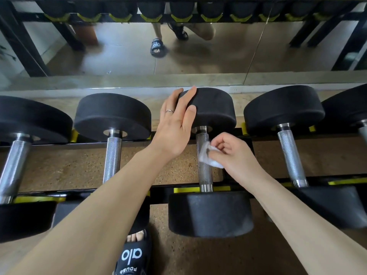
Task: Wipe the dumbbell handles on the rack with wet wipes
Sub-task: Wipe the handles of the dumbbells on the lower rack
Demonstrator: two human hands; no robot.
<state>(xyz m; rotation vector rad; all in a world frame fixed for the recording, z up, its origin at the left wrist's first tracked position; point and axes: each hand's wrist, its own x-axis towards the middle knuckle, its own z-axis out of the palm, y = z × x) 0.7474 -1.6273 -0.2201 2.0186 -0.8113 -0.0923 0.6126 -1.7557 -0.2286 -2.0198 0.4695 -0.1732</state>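
Several black dumbbells with knurled steel handles lie side by side on a black rack (139, 189) with yellow saddles. My right hand (232, 153) pinches a crumpled white wet wipe (208, 156) against the right side of the middle dumbbell's handle (204, 171), near its far end. My left hand (176, 126) rests on the left side of that dumbbell's far head (214, 108), fingers spread over the rubber, a ring on one finger. The near head (210, 213) sits below my arms.
Neighbouring handles run to the left (113, 155) and right (290, 155). A wall mirror (178, 56) behind the rack reflects the floor, rack legs and a sandalled foot. My own black sandal (133, 255) shows on the speckled floor under the rack.
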